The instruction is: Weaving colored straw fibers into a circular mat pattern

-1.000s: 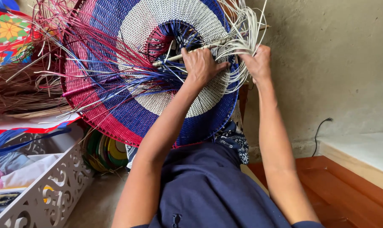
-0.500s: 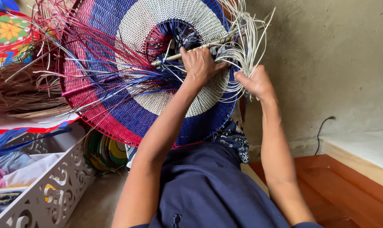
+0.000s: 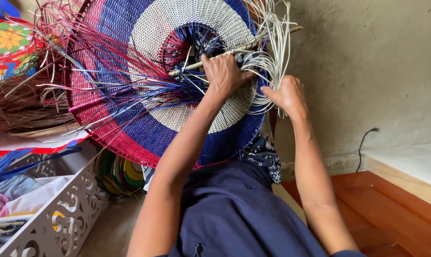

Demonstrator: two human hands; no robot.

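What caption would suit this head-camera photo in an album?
Left hand pressing a round red, blue and white woven mat; right hand gripping loose white strands.

The big woven disc (image 3: 144, 119) fills the space ahead, and loose red and blue strands (image 3: 106, 90) bristle off its left side, crowding any reach there. White strands (image 3: 272, 52) hang in a bunch at the right edge beside the right hand (image 3: 286, 95). Further right, open air runs to the bare wall (image 3: 367, 71). Low on the left, a white cut-out basket (image 3: 58, 219) blocks the floor.
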